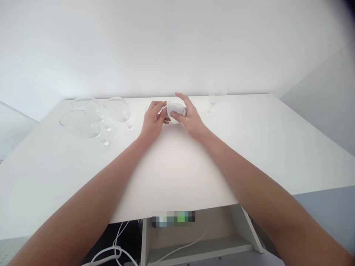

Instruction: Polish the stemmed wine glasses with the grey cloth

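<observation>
Left hand [153, 117] grips a glass [164, 108] (mostly hidden), probably steadying it. Right hand [192, 115] clasps cloth [175, 108] near the tabletop's [174, 173] back edge.

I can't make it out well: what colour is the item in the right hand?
The item is white, best seen in the head view, the only one.

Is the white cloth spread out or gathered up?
Gathered up: the white cloth is a compact bundle gripped in the right hand, not laid flat. Whether neatly folded, I cannot tell.
</observation>
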The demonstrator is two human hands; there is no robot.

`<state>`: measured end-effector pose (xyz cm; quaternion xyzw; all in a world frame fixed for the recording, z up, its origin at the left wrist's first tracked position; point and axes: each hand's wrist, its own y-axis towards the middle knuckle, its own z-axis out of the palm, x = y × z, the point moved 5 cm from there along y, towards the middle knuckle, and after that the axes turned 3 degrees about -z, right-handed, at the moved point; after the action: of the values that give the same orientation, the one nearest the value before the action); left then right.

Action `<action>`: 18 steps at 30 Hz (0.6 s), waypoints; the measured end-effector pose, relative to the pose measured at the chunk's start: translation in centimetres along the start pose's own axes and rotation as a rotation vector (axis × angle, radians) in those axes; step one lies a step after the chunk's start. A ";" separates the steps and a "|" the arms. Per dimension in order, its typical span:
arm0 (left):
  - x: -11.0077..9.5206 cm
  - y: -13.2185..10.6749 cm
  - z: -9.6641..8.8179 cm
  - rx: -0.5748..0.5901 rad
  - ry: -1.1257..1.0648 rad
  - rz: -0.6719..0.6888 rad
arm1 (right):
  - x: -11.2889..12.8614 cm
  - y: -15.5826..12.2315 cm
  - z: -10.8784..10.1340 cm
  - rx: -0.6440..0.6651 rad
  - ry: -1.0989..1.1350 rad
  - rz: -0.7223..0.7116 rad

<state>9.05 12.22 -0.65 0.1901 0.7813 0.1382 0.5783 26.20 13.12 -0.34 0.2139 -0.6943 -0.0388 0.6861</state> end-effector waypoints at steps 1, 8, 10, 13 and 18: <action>0.0 0.0 0.2 0.027 -0.005 0.011 | 0.2 -0.1 -0.1 0.005 -0.022 -0.013; -1.2 -0.6 0.9 0.154 0.014 0.057 | 0.7 -0.1 -1.1 -0.014 -0.120 -0.083; -1.5 -0.8 0.6 0.116 0.026 0.035 | 0.5 0.1 -1.7 -0.089 -0.102 -0.091; -1.6 -0.9 -0.7 -0.107 0.106 0.027 | 0.0 0.4 -2.9 -0.217 -0.100 -0.096; -1.1 -1.0 -3.1 -0.538 0.286 -0.017 | -0.7 0.9 -3.7 -0.271 -0.041 -0.078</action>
<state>6.26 10.82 0.76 0.0021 0.7919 0.3604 0.4929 29.59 15.02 -0.45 0.1453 -0.6875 -0.1631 0.6925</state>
